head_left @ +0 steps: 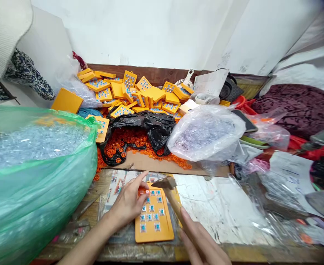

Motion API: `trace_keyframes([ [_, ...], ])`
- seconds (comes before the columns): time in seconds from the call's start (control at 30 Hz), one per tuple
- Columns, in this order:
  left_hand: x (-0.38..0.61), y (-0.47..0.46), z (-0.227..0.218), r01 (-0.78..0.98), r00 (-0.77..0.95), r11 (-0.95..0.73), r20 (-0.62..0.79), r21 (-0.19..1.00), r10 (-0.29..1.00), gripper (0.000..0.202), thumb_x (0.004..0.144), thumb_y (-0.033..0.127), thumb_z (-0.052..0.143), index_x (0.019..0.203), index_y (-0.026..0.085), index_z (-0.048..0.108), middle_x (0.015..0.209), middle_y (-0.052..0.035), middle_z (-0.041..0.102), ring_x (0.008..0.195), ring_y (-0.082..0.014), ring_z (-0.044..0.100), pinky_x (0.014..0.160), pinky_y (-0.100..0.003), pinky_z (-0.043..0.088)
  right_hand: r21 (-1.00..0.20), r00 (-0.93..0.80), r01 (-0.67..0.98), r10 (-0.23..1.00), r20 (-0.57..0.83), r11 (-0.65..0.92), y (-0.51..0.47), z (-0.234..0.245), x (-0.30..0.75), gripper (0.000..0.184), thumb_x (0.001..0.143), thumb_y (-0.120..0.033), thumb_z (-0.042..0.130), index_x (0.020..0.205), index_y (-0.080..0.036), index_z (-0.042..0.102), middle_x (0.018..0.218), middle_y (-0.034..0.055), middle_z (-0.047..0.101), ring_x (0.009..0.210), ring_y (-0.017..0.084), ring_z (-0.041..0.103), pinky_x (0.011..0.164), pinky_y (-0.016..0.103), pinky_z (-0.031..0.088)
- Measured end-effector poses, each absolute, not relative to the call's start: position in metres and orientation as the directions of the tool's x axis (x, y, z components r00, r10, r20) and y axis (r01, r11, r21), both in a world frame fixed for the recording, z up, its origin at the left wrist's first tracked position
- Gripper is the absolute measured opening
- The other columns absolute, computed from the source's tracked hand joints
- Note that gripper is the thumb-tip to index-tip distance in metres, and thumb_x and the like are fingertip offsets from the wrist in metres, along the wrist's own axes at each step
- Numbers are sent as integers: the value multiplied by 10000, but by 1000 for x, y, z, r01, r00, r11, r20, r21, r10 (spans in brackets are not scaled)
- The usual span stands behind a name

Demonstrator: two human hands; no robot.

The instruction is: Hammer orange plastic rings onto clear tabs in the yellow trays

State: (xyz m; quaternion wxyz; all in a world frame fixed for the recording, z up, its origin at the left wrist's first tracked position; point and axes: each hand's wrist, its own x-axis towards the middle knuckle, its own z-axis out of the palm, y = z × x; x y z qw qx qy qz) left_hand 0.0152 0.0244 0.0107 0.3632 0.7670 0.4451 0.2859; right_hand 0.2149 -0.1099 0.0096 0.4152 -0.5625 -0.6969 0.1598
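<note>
An orange-yellow plastic panel (155,237) lies on the bench in front of me, with rows of small clear pieces with blue centres set in it. My left hand (128,200) rests at its upper left corner. The index finger points outward, while the thumb and another finger pinch together by a small reddish spot; what they hold is too small to make out. My right hand (202,241) grips the wooden handle of a hammer (175,202). The hammer's metal head hovers over the panel's top edge, near my left fingers.
On the left bulges a green bag (68,176) of clear pieces. Behind the panel, a black bag (159,127) spills orange rings (128,143). A white bag (208,136) of clear pieces sits to the right. Many orange panels (153,94) are heaped against the wall.
</note>
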Motion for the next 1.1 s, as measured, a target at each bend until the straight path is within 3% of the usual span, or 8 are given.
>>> trace_keyframes([
  [0.13,13,23,10,488,421,-310,91,816,903,622,765,117,567,1367,163,415,922,-33,717,879,-172,662,874,-319,501,-690,-50,680,955,293,248,-108,1,218,515,907,-202,525,1409,-296,458,1186,43,694,1041,168,675,845,178,504],
  [0.3,10,61,19,649,395,-388,145,654,907,331,818,210,610,1144,159,634,1056,-72,710,952,-178,656,868,-288,521,-879,299,477,940,165,2,-111,-13,226,435,855,-333,614,1286,-274,611,1273,40,636,1131,261,624,899,292,524],
  [0.43,18,120,27,769,291,-363,218,526,932,238,848,98,497,973,145,694,1111,-134,671,1116,-262,547,1013,-435,406,-972,505,109,853,-128,-210,-109,-9,215,630,771,-496,678,1331,-226,575,764,65,751,625,235,703,484,270,578],
  [0.5,23,137,27,796,289,-357,210,489,934,225,815,62,511,887,158,702,976,-126,696,1056,-269,560,977,-436,416,-964,523,-37,817,-242,-262,-106,-5,208,779,731,-539,705,1398,-201,486,442,-30,575,362,149,527,333,217,449],
  [0.6,29,141,22,790,343,-386,178,475,922,200,782,70,549,857,176,701,830,-78,698,893,-226,607,862,-346,468,-956,524,-138,799,-294,-260,-102,0,203,914,692,-580,724,1442,-177,392,389,-87,460,289,73,350,295,166,325],
  [0.83,34,127,8,713,457,-483,185,509,870,180,802,82,532,754,145,694,875,-98,668,882,-224,614,830,-340,481,-959,500,-96,821,-277,-265,-102,-2,205,926,701,-594,708,1452,-174,364,492,-42,579,301,64,377,290,153,305],
  [0.97,30,98,16,647,479,-517,228,560,848,244,818,97,529,1022,145,652,952,-90,673,952,-218,615,888,-353,483,-958,486,-14,835,-258,-287,-108,-7,211,795,769,-547,665,1439,-195,420,409,-50,535,283,107,423,282,189,365],
  [1.1,26,48,23,543,512,-510,218,667,831,376,830,149,531,1205,178,531,974,-58,669,909,-189,626,848,-331,510,-937,400,323,917,8,-132,-114,-11,225,481,818,-429,644,1273,-270,628,983,60,759,761,242,737,650,282,613],
])
